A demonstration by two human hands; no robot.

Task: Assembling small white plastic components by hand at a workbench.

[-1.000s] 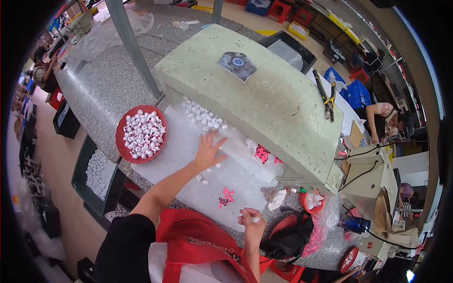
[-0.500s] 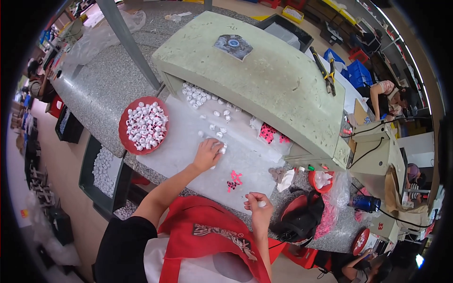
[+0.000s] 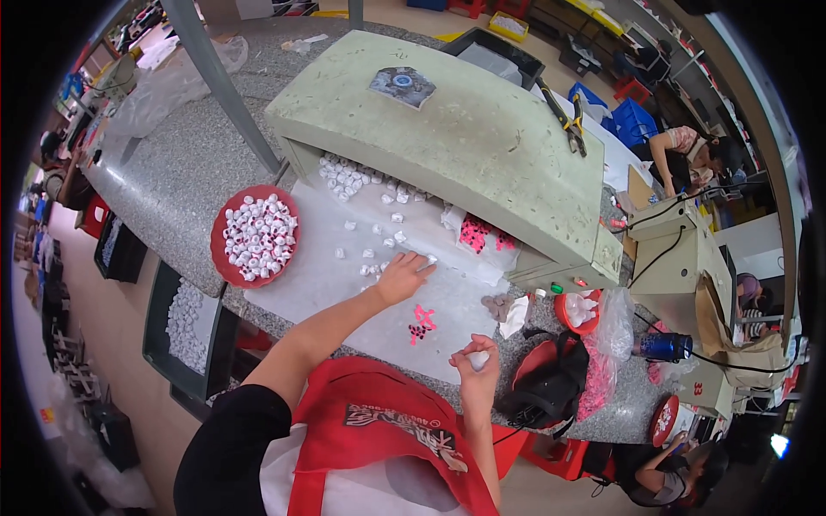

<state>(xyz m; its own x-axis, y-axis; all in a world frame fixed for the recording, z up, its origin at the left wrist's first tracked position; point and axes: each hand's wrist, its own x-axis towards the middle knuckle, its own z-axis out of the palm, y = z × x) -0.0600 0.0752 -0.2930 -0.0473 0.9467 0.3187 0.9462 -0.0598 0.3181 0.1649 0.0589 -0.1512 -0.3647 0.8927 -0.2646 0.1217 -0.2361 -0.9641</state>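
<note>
On the white sheet (image 3: 297, 297) over the bench (image 3: 172, 185), we saw small white pieces (image 3: 398, 236) scattered in front of the pale metal housing (image 3: 465, 146). Our left hand (image 3: 403, 279) reached among them, fingers loosely apart, tips at one piece; whether they touched it, we could not tell. Our right hand (image 3: 479, 378) was curled around a white object (image 3: 478, 359). We judged the pieces light, fairly stiff and apt to roll, best pinched across their rounded sides. Pale lettering showed on our red apron (image 3: 344, 456); we made out no label on the pieces.
</note>
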